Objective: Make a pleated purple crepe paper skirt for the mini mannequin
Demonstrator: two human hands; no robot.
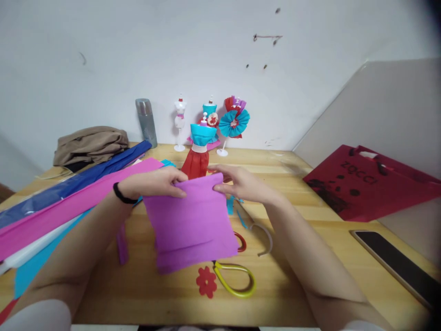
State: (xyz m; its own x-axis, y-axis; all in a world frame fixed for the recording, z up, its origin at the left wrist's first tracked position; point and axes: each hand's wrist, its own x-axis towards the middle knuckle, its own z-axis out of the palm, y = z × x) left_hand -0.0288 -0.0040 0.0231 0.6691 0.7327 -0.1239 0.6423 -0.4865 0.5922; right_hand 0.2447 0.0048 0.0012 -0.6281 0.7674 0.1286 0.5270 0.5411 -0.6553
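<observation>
A sheet of purple crepe paper (196, 225) hangs from both hands above the table. My left hand (163, 180) pinches its top left edge between thumb and fingers. At the top right corner, my right hand (237, 184) is closed on the same sheet. Just behind the sheet stands a small dress-form mannequin (203, 135) in a turquoise paper top and a red paper skirt, its lower part hidden. Below the sheet lie yellow-handled scissors (241, 280), partly covered, and a red paper flower (206, 282).
More decorated mannequins (234, 122) and a grey bottle (146, 122) stand by the wall. Rolls of coloured paper (79, 197) and a brown cloth (91, 145) lie at left. A red bag (361, 184) and a phone (396, 266) are at right. Paper scraps (242, 219) lie mid-table.
</observation>
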